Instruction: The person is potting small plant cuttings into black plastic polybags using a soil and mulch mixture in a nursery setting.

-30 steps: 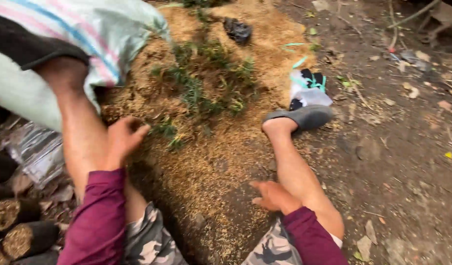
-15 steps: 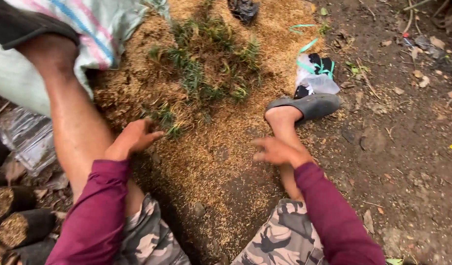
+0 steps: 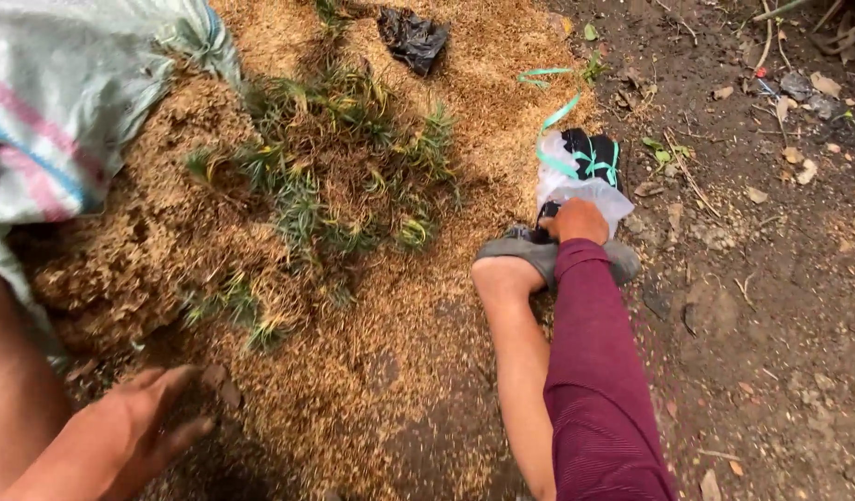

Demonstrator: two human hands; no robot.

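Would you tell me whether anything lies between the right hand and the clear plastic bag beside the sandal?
Nothing visible does: the right hand is already at the plastic bag, just past the grey sandal.

We see a close-fitting maroon long sleeve (image 3: 590, 371) of finely ribbed knit covering the right arm down to the wrist, where the bare right hand (image 3: 576, 221) shows beyond the cuff. Our left hand (image 3: 135, 436), at the near left, is bare as well, and no sleeve shows on that forearm within the view. The right lower leg (image 3: 516, 371) beside the sleeve is uncovered, and the foot at its far end wears a grey slip-on sandal (image 3: 539, 250) with a thick sole.
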